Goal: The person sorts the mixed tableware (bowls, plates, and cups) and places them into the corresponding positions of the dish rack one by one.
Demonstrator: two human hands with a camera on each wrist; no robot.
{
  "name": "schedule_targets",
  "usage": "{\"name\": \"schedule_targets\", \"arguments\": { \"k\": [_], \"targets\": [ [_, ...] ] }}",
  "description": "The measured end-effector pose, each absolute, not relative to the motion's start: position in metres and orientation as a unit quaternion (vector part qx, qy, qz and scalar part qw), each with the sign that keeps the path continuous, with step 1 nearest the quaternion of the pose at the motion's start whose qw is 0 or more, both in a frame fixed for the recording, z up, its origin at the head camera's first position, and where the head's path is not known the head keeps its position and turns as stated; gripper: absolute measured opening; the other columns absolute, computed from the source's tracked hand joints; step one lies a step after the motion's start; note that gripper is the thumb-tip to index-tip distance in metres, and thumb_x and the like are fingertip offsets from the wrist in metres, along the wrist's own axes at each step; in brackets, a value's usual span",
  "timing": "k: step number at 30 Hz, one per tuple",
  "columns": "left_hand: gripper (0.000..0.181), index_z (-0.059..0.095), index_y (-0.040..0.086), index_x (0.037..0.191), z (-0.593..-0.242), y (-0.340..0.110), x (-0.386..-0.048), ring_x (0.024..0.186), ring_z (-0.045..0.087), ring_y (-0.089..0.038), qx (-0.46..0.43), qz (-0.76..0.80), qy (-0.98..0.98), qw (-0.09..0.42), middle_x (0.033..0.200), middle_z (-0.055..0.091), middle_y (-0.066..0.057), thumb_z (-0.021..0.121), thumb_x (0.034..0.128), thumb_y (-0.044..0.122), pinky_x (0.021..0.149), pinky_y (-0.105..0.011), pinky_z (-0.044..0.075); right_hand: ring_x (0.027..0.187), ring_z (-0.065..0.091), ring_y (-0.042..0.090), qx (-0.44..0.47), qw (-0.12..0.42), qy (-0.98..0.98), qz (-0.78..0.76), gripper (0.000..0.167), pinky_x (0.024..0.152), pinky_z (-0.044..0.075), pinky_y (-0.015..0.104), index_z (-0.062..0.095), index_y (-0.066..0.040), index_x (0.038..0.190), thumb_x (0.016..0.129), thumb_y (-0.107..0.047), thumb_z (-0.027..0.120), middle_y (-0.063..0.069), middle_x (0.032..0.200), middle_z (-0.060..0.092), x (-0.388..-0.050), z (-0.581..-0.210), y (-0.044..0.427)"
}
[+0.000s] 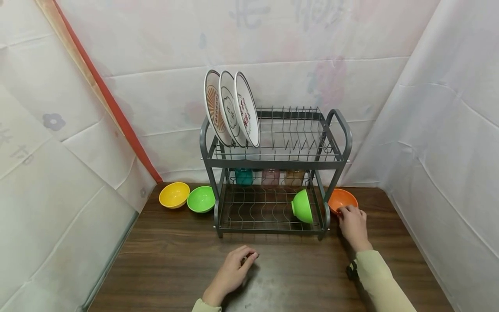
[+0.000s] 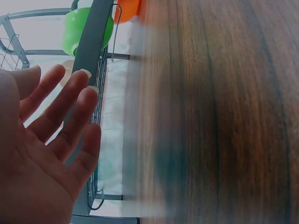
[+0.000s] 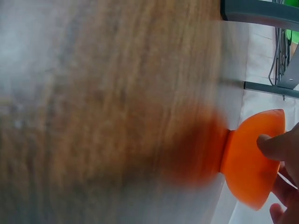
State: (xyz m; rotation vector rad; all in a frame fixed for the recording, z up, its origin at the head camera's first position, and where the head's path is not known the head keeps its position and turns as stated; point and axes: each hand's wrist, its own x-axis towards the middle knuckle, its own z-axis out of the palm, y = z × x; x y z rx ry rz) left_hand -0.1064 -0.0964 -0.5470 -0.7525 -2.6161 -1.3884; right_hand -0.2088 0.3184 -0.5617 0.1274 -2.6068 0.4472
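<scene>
At the near rim of the orange bowl [image 1: 342,198], right of the rack, is my right hand [image 1: 354,225]. In the right wrist view the thumb presses the outside of the bowl [image 3: 252,156] and the fingers curl at its rim, pinching it; the bowl's foot is on the table. My left hand [image 1: 234,269] is over the table in front of the dish rack [image 1: 273,164], holding nothing, its fingers loosely bent in the left wrist view. A green bowl [image 1: 302,206] leans on its side at the right of the rack's lower tier.
Three white plates [image 1: 247,110] stand upright at the left of the upper tier. Behind the lower tier show blue, pink and amber cups [image 1: 244,177]. Left of the rack are a yellow bowl [image 1: 174,195] and another green bowl [image 1: 201,199]. White cloth walls surround the wooden table [image 1: 175,260].
</scene>
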Motion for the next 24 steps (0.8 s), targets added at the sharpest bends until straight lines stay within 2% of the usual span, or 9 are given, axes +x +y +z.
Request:
{"name": "schedule_targets", "arguments": {
  "k": [8, 15, 20, 24],
  "targets": [
    [0.027, 0.072, 0.011, 0.103, -0.548, -0.099, -0.106, 0.087, 0.059, -0.004, -0.245, -0.451, -0.858, 0.04, 0.098, 0.065, 0.012, 0.052, 0.1049, 0.029, 0.076, -0.029, 0.051, 0.087, 0.059, 0.042, 0.055, 0.272, -0.946, 0.17, 0.018, 0.071, 0.043, 0.057, 0.071, 0.004, 0.094, 0.078, 0.006, 0.075, 0.019, 0.09, 0.061, -0.202, -0.562, 0.318],
    [0.028, 0.072, 0.012, 0.103, -0.545, -0.109, -0.108, 0.089, 0.059, -0.005, -0.212, -0.451, -0.866, 0.04, 0.098, 0.065, 0.012, 0.053, 0.1044, 0.032, 0.076, -0.031, 0.051, 0.083, 0.056, 0.041, 0.031, 0.297, -0.935, 0.191, 0.02, 0.074, 0.046, 0.057, 0.068, 0.006, 0.099, 0.079, 0.007, 0.072, 0.02, 0.09, 0.058, -0.183, -0.563, 0.318],
    [0.027, 0.072, 0.013, 0.103, -0.544, -0.117, -0.111, 0.092, 0.06, -0.007, -0.199, -0.449, -0.87, 0.049, 0.099, 0.064, 0.013, 0.053, 0.1044, 0.033, 0.078, -0.033, 0.052, 0.087, 0.056, 0.042, 0.003, 0.297, -0.93, 0.216, 0.02, 0.077, 0.045, 0.058, 0.067, 0.008, 0.102, 0.082, 0.005, 0.071, 0.021, 0.093, 0.058, -0.161, -0.558, 0.312],
    [0.027, 0.072, 0.013, 0.103, -0.545, -0.123, -0.111, 0.093, 0.06, -0.007, -0.188, -0.447, -0.873, 0.052, 0.1, 0.064, 0.014, 0.053, 0.1043, 0.032, 0.077, -0.032, 0.053, 0.082, 0.057, 0.038, -0.026, 0.304, -0.921, 0.243, 0.02, 0.073, 0.046, 0.054, 0.068, 0.007, 0.101, 0.082, 0.003, 0.073, 0.019, 0.093, 0.059, -0.144, -0.553, 0.306]
  ]
}}
